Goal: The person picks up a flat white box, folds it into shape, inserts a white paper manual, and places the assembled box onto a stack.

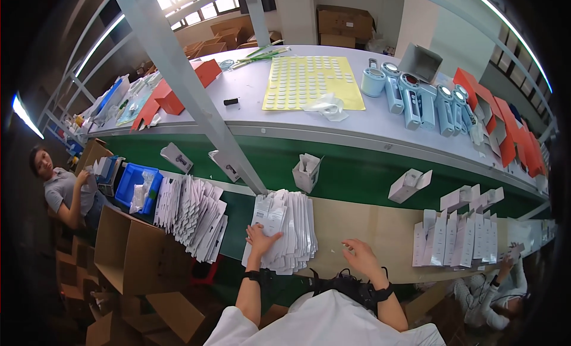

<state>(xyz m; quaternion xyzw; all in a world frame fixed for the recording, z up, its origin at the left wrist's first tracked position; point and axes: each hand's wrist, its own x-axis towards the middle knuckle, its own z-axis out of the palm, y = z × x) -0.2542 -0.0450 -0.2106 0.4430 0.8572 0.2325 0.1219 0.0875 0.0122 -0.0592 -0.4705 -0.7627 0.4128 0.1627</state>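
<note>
A stack of flat white folded cartons [297,227] lies in front of me on the bench. My left hand [262,239] rests on its left part, fingers spread over the top cartons without closing around one. To the right of that stack, my right hand [361,258] hovers at the bench's near edge, fingers loosely bent and apart, holding nothing I can see. Further left, a second fanned pile of flat white cartons [193,218] leans over. On the right stands a row of opened-up white boxes [455,239], upright with their flaps raised.
A blue tray [126,188] holds white packets. Single white boxes [307,172] stand along the back edge. On the raised table are a yellow sheet [297,78] of white stickers, light-blue devices [410,108] and orange boxes [499,120]. A metal post [196,96] slants down. Other people sit at both sides.
</note>
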